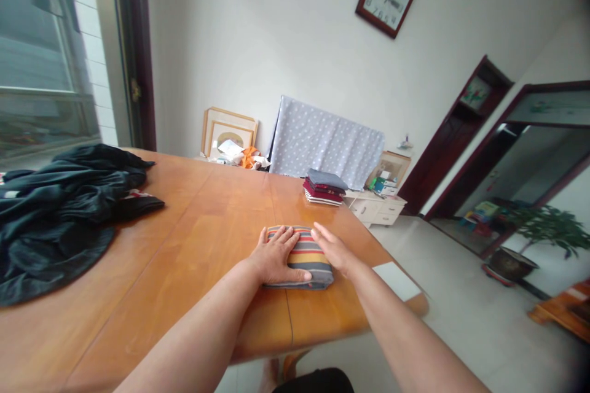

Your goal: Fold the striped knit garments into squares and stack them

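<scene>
A folded striped garment [308, 258], with grey, red, yellow and orange bands, lies near the front edge of the wooden table [193, 258]. Across its left part my left hand [275, 256] rests flat, fingers spread and thumb pointing right. My right hand [335, 249] is at the garment's right side, fingers stretched out and touching its upper right edge. Neither hand grips it. The exact kind of garment cannot be made out from its folded shape.
A neat stack of folded clothes [324, 186] sits near the far right table edge. Dark clothes [64, 215] lie in a loose heap at the left. A pale flat sheet [396, 280] is on the right corner. Beyond stands something under a dotted cloth [325, 142].
</scene>
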Demonstrator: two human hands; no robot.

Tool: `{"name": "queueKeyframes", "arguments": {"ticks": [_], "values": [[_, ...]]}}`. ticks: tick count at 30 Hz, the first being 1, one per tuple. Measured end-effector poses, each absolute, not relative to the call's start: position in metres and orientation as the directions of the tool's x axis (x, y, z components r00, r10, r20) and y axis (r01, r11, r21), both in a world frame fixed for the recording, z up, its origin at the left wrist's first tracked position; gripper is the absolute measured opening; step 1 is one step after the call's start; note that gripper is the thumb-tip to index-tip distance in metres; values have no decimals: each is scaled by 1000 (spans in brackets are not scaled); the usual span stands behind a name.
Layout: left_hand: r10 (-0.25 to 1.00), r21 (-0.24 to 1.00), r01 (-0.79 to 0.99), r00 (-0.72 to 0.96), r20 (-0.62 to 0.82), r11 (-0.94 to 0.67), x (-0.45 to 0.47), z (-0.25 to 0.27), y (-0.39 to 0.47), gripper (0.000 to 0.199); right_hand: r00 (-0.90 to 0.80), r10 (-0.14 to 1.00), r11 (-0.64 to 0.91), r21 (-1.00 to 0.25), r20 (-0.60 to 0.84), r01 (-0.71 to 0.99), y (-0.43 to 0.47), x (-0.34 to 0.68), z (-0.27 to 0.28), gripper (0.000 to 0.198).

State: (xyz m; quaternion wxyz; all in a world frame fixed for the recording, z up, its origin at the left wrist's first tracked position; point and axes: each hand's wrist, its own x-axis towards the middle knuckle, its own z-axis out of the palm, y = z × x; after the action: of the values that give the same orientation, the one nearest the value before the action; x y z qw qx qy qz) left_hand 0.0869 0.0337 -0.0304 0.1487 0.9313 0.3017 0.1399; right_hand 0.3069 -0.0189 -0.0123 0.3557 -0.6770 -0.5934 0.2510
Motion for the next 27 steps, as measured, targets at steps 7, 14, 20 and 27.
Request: {"name": "queueKeyframes", "arguments": {"ticks": [7, 14, 20, 27], "values": [[634, 405, 504, 705, 317, -763, 91, -25, 32, 75, 279, 944, -9, -831, 177, 557, -42, 326, -16, 64], [572, 400, 428, 724, 384, -810, 94, -17, 25, 54, 417, 884, -75, -817, 211, 571, -70, 332, -32, 49], [492, 373, 354, 775, 395, -857, 98, -15, 16, 60, 380, 872, -61, -704, 307, 708, -88, 323, -38, 39], [504, 346, 403, 816, 283, -847, 100, -28, 19, 71, 202, 917, 10, -527, 344, 850, -98, 304, -43, 32]]}}
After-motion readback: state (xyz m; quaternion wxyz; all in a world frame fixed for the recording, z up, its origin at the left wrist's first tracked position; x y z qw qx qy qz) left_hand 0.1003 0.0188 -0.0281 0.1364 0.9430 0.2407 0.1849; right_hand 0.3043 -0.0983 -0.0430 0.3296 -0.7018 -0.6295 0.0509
